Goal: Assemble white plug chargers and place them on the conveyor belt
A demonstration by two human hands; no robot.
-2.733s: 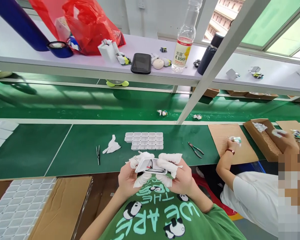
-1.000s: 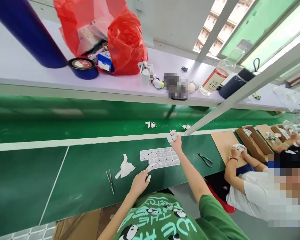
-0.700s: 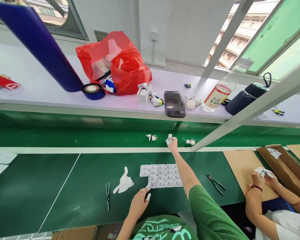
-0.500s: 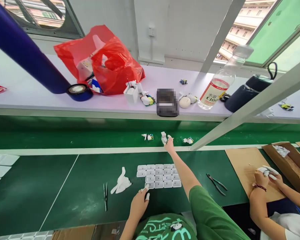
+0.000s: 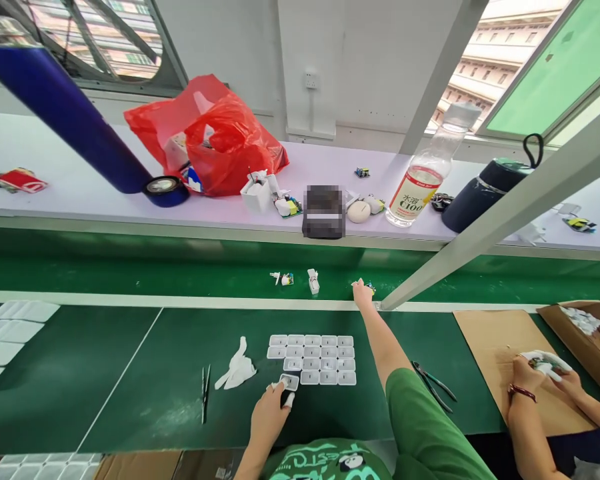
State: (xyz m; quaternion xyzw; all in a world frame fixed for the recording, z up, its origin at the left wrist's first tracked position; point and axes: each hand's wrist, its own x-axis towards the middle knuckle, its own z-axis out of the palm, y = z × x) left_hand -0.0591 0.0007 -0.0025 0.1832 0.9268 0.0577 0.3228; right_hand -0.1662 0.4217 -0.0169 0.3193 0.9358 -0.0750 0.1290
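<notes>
My left hand [image 5: 270,415], with white finger covers, pinches a small white plastic case [image 5: 289,383] at the near left corner of a block of similar cases [image 5: 320,364]. That case sits slightly apart and tilted from its row. My right hand [image 5: 363,295] reaches to the back ledge, its fingers closed around a small circuit board [image 5: 372,289] beside the post; the fingers partly hide it. To its left on the ledge lie an open white case with wires [image 5: 313,282] and another circuit board with a white plug [image 5: 283,279].
Tweezers [image 5: 205,395] and a crumpled white cloth or glove [image 5: 237,366] lie left of the cases; pliers [image 5: 434,387] lie right. A slanted post [image 5: 480,230] stands beside my right arm. Another person's hands [image 5: 540,373] work over cardboard [image 5: 500,347]. A bottle [image 5: 414,193] stands on the shelf.
My right hand has left the open case with wires on the ledge and moved right to the circuit board. My left hand has drawn the corner case slightly away from its row.
</notes>
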